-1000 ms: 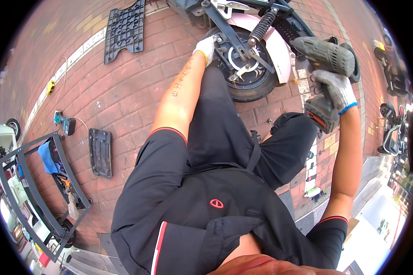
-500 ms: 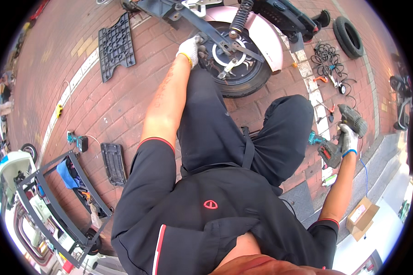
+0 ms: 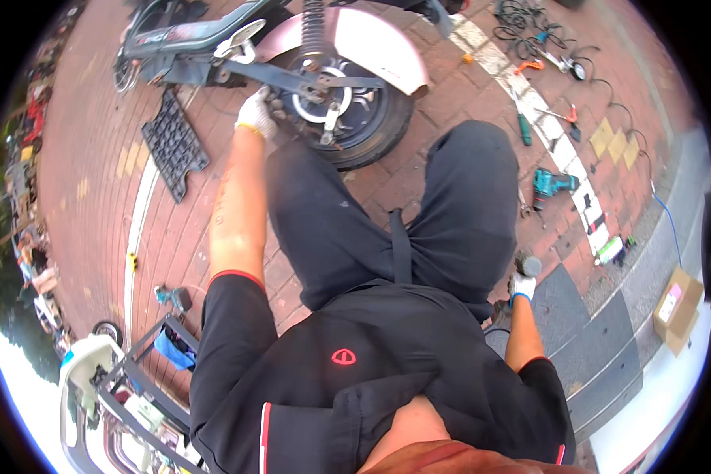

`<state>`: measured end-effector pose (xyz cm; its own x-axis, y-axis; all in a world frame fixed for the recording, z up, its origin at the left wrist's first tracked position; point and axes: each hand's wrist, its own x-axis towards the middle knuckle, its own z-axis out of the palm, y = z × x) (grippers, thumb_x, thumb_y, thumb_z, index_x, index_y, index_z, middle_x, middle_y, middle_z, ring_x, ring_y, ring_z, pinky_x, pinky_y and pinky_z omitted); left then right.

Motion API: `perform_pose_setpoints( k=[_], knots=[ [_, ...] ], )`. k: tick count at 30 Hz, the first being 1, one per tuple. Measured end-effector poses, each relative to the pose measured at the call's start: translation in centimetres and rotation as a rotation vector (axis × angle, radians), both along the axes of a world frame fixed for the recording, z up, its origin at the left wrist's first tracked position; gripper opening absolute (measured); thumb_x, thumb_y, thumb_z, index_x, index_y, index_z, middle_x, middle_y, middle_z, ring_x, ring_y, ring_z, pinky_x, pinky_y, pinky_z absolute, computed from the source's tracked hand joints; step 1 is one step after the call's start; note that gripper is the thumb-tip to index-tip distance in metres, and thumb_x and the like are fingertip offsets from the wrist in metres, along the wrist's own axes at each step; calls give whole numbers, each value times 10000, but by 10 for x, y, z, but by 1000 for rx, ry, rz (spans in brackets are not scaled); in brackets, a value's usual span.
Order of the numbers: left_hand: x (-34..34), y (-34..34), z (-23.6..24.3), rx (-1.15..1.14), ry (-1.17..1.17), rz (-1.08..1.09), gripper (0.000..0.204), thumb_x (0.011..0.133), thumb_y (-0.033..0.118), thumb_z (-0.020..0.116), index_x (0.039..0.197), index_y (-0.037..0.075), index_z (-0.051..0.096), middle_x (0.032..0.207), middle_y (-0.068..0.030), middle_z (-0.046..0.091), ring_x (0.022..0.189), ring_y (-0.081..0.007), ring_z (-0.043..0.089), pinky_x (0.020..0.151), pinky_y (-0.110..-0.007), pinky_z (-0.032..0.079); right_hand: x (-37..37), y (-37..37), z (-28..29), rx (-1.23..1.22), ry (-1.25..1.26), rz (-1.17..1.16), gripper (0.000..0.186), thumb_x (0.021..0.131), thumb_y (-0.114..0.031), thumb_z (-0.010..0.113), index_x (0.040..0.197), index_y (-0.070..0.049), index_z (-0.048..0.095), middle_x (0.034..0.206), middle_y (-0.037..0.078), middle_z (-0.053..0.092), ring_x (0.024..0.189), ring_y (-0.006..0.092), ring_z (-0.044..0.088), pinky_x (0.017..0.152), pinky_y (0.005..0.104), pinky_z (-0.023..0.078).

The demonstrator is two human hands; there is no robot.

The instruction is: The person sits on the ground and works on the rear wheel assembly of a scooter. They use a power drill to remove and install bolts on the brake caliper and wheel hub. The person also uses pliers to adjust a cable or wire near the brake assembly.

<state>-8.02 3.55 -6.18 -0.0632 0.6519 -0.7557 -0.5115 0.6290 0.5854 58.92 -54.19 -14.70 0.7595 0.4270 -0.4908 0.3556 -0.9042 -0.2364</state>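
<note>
My left hand [image 3: 254, 114], in a white knitted glove, has its fingers curled at the scooter's rear wheel [image 3: 371, 134], just below the grey swing arm [image 3: 280, 79]; what they grip is unclear. The wheel has a black tyre, white ring and pink mudguard [image 3: 375, 51], with a black coil shock [image 3: 314, 35] above the hub. My right hand [image 3: 521, 287], gloved with a blue cuff, is low beside my right knee, closed on a grey cordless impact wrench [image 3: 528, 264], partly hidden behind my leg. A teal drill [image 3: 547, 186] lies on the paving near that knee.
A black plastic floor panel [image 3: 174, 142] lies left of the scooter. A metal frame [image 3: 142, 371] stands lower left, near another teal drill [image 3: 170, 297]. Cables [image 3: 521, 24], a green-handled screwdriver [image 3: 524, 126] and other tools lie right along the white line. A cardboard box [image 3: 675, 308] sits lower right.
My right hand has lowered the grey impact wrench from beside the wheel to beside my knee. My left hand stays at the wheel. The view has shifted, showing more of the right-hand ground.
</note>
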Motion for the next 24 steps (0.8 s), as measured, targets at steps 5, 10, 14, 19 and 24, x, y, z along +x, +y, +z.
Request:
perform_pose_setpoints(
  k=[5, 10, 14, 19, 24],
  knots=[
    [-17, -8, 23, -57, 284, -59, 220, 1015, 276, 591, 1033, 62, 637, 817, -105, 612, 587, -208, 516, 542, -312, 469, -63, -29, -30, 60, -60, 37, 186, 927, -191, 635, 885, -13, 670, 683, 112, 684, 585, 304, 677, 524, 465, 514],
    [-6, -4, 21, -54, 758, -286, 332, 978, 334, 655, 1007, 10, 722, 854, -118, 695, 645, -215, 598, 645, -360, 503, -14, -65, -87, -176, 49, 216, 421, 913, -265, 725, 1253, -26, 657, 1252, 158, 713, 1182, 325, 661, 998, 424, 506],
    [-8, -12, 13, -9, 936, -388, 346, 952, 337, 693, 965, -7, 731, 812, -88, 697, 640, -191, 599, 644, -334, 488, -30, -54, -71, -108, 142, 200, 379, 928, -252, 710, 1237, -37, 661, 1217, 108, 717, 1136, 276, 663, 964, 392, 513],
    [-17, -13, 0, -126, 1330, -447, 485, 966, 478, 580, 1073, 43, 765, 968, -111, 767, 941, -265, 699, 868, -362, 504, -39, -14, -52, -55, 210, 211, 354, 935, -245, 702, 1223, -44, 662, 1191, 83, 719, 1103, 250, 665, 941, 377, 517],
    [21, -26, 34, 82, 1568, -271, 495, 812, 473, 738, 1030, 28, 758, 1123, -224, 741, 1098, -359, 708, 966, -407, 549, -42, 6, -40, -81, 215, 204, 346, 934, -244, 702, 1214, -45, 663, 1177, 85, 720, 1087, 248, 667, 931, 376, 520]
  ],
)
